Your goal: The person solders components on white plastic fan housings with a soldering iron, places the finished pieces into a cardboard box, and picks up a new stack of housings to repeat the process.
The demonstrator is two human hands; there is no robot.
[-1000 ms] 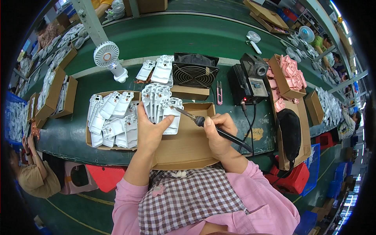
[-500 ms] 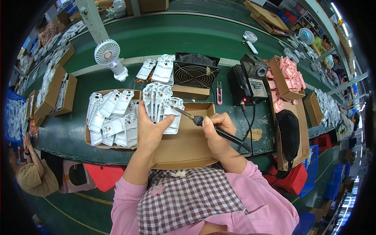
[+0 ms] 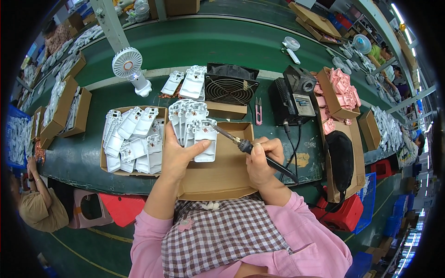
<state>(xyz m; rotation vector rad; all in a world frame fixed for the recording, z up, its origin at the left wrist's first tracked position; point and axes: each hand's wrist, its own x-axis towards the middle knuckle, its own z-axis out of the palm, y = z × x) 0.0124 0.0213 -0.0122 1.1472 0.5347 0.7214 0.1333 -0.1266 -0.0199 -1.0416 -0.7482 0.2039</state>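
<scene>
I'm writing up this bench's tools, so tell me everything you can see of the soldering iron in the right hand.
The soldering iron is pen-shaped: a thin metal shaft, a brassy collar and a black, plastic-looking handle. The right hand grips it aslant over the cardboard tray, tip pointing away and leftward. The tip is by the top end of a white part in the left hand; contact is unclear.

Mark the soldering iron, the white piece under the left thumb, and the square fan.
Soldering iron [image 3: 245, 146], head view: dark front grip.
White piece [image 3: 206, 136], head view: flat face.
Square fan [image 3: 231, 89], head view: round grille.
</scene>
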